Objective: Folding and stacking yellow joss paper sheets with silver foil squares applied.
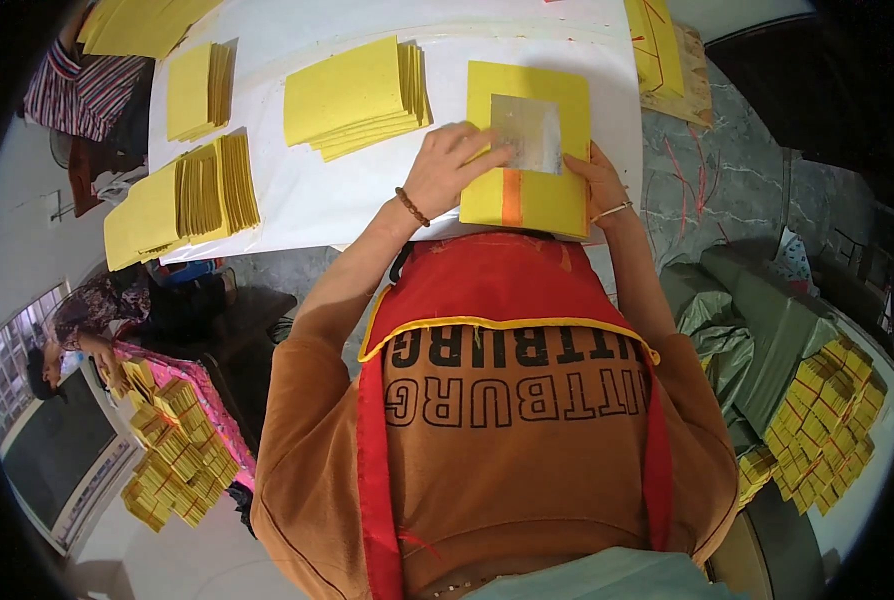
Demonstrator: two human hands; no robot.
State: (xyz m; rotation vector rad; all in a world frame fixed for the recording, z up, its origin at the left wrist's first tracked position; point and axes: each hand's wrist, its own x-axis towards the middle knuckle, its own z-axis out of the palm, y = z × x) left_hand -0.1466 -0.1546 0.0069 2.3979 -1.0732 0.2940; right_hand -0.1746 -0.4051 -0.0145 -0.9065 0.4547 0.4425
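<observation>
A rectangular piece of yellow joss paper [477,90] lies at the table's near edge, right of centre. An orange band [512,200] runs along it, and a silver foil square [532,130] covers part of its face. Reaching in from the left, my left hand [449,168] has its fingers apart, the tips over the foil's left side. At the right edge my right hand [601,183] pinches the paper, thumb on top and the other fingers partly hidden. I cannot tell whether it is one sheet or a thin stack.
Fanned yellow paper stacks [352,95] lie on the white table [297,200], with more at its left. Red-tied bundles [667,50] stand past the right edge. Two people work on the left, one in a striped sleeve [92,95]. Piles of bundles [827,420] stand at both sides.
</observation>
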